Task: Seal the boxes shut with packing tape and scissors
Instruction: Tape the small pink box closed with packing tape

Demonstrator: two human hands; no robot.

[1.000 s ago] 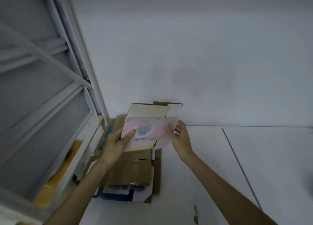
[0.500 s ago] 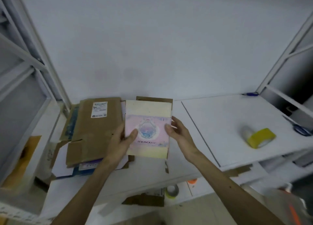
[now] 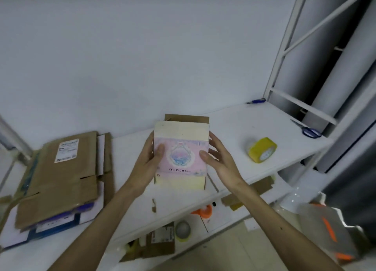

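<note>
A small box (image 3: 181,158) with a pink printed face and cream flaps is held above the white table (image 3: 234,124), its brown inner flap open at the far end. My left hand (image 3: 148,164) grips its left side, thumb on the pink face. My right hand (image 3: 217,160) holds the right side, thumb on the face and fingers along the edge. A yellow roll of packing tape (image 3: 262,149) lies on its side on the table to the right. Blue-handled scissors (image 3: 308,129) lie further right near the frame.
A stack of flattened brown cardboard boxes (image 3: 59,177) lies on the table's left. A blue pen (image 3: 257,101) rests by the wall. Below the table edge lie another tape roll (image 3: 183,230), an orange object (image 3: 203,211) and cardboard scraps. A white metal rack (image 3: 289,52) stands at right.
Both hands carried the pink box from over the cardboard stack to the right, to the middle of the table. The view swung right, bringing the tape and scissors into sight.
</note>
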